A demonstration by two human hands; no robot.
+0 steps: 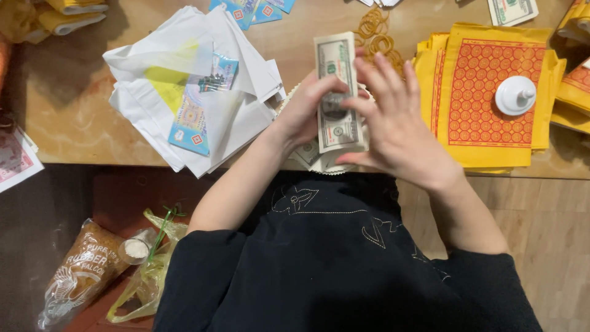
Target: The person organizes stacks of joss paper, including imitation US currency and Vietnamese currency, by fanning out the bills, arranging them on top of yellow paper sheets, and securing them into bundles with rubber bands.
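Green-printed paper notes formed a tall stack of banknotes (337,92), held upright over the wooden table (80,117) edge. Left hand (307,110) gripped the stack from its left side, thumb across the face. Right hand (396,132) lay against the right side, fingers spread loosely, touching the notes. White envelopes (190,92) lay to the left; yellow printed sheets (485,98) under a white lid (515,95) to the right; rubber bands (378,34) behind.
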